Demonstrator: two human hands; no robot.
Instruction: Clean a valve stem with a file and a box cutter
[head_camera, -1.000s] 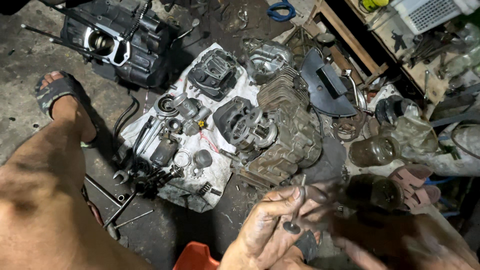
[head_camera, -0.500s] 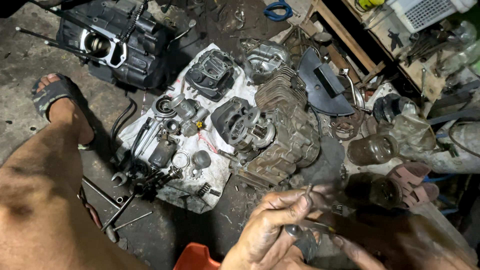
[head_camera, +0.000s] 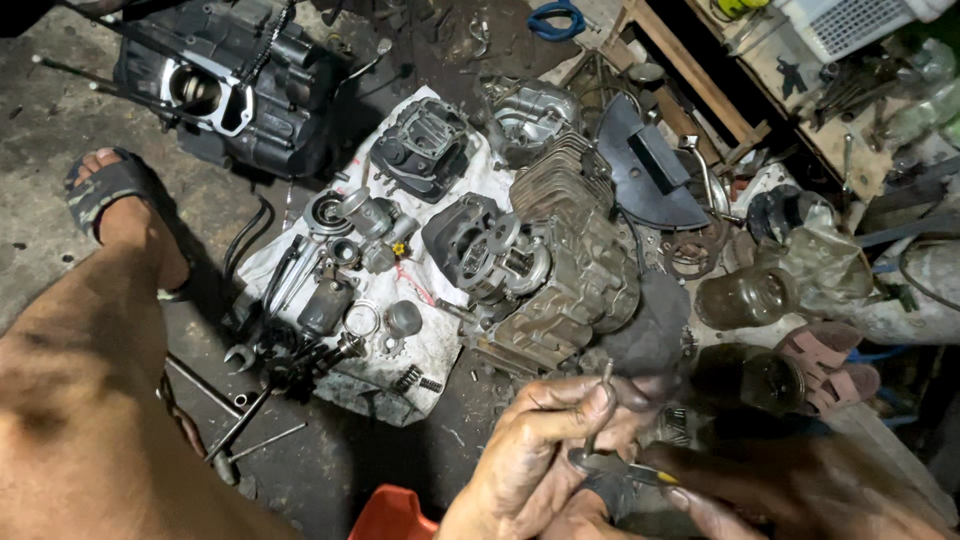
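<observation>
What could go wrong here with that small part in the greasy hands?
The thin metal pin, pinched in the oily left hand, might slip and vanish among the loose springs on the dirty floor. The right hand is blurred, so its grip on the part is uncertain.

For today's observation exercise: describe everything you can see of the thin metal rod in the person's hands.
The rod is a slim, dull grey metal stem, oily-looking, standing nearly upright with its plain top end free. The left hand pinches it between greasy fingers. Its lower end meets a small dark round part, where the blurred right hand holds a tool against it. Behind it lies the finned engine cylinder.
</observation>
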